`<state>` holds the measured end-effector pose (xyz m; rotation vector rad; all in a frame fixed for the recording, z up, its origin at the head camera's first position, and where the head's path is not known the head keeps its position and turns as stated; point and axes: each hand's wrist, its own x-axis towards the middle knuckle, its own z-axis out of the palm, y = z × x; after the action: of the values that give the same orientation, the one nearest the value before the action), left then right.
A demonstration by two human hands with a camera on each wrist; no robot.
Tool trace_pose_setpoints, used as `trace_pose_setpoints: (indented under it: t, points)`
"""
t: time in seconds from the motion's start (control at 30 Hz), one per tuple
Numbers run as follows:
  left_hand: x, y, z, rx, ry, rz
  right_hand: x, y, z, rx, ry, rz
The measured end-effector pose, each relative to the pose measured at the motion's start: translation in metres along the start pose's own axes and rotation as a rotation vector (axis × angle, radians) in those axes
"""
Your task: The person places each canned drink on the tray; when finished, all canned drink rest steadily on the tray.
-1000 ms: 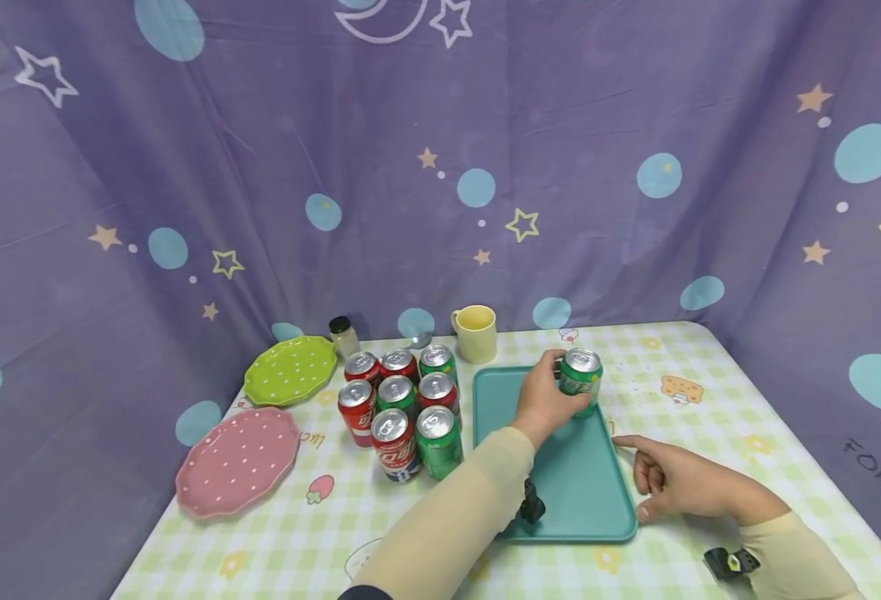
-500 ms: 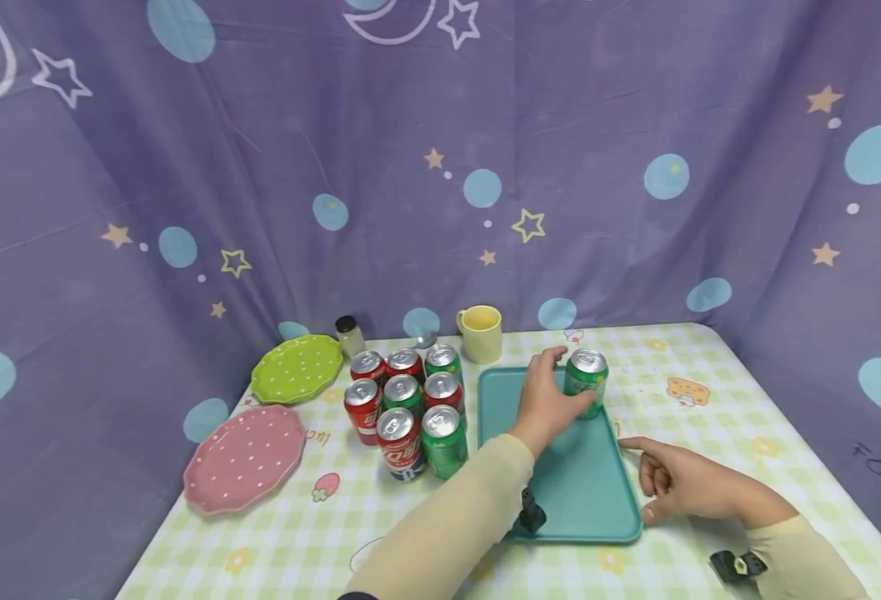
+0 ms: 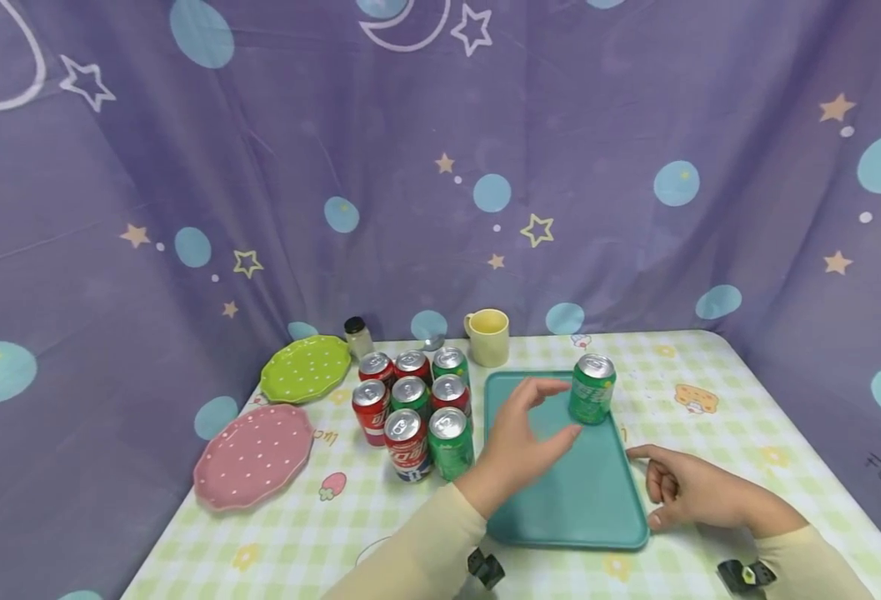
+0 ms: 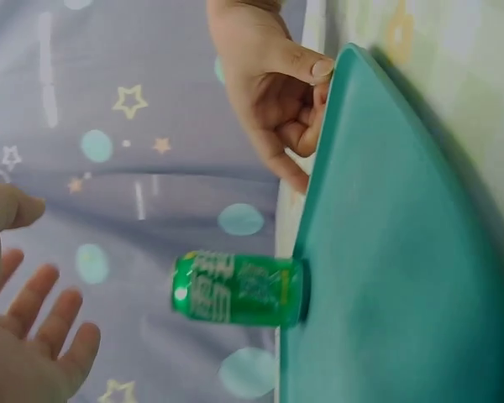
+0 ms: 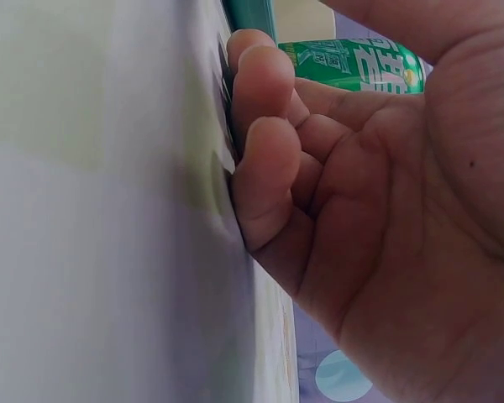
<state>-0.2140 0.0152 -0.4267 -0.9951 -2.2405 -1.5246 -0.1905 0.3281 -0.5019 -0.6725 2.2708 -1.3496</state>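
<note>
A green soda can (image 3: 592, 390) stands upright at the far right corner of the teal tray (image 3: 566, 508). My left hand (image 3: 515, 454) is over the tray, nearer than the can, with thumb and fingers spread and nothing between them. The left wrist view shows a gap between that hand (image 4: 34, 336) and the can (image 4: 239, 290). My right hand (image 3: 698, 492) rests on the cloth beside the tray's right edge. Its straight index finger and its thumb touch the rim, while the other fingers (image 5: 265, 84) are curled against the cloth.
Several red and green soda cans (image 3: 410, 417) stand grouped left of the tray. Behind them are a yellow mug (image 3: 488, 340), a spoon (image 3: 434, 342) and a black-lidded jar (image 3: 358, 340). A green plate (image 3: 307, 369) and a pink plate (image 3: 254, 458) lie at left.
My left hand has let go of the green soda can and drawn back toward me and to the left. The can stays on the tray; my right hand keeps its place.
</note>
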Motion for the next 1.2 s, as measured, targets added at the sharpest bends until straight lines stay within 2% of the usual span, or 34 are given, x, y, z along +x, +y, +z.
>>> trace_pose_setpoints:
  t: [0.13,0.23,0.33,0.5,0.6,0.77,0.9,1.2]
  points:
    - [-0.022,0.006,-0.028,-0.003,0.013,0.075,-0.002,0.001,0.000,-0.014,0.005,-0.020]
    - [-0.036,0.005,-0.052,0.016,0.063,0.116,-0.004,0.003,0.000,-0.025,0.010,-0.024]
    - [-0.050,-0.001,-0.079,0.043,0.133,0.126,-0.005,0.004,0.000,-0.024,0.013,-0.021]
    - [-0.066,-0.024,-0.124,0.127,0.278,0.113,-0.007,0.003,0.000,-0.002,0.008,-0.042]
    - [-0.073,-0.041,-0.147,0.188,0.363,0.072,-0.008,0.003,0.000,0.003,0.001,-0.049]
    - [-0.085,-0.070,-0.173,0.211,0.456,0.004,-0.007,0.005,-0.002,-0.011,-0.002,-0.045]
    - [-0.093,-0.085,-0.181,0.163,0.448,-0.038,-0.006,0.006,-0.001,-0.018,-0.005,-0.054]
    - [-0.104,-0.099,-0.182,0.004,0.267,-0.209,-0.006,0.005,-0.001,0.011,-0.016,-0.050]
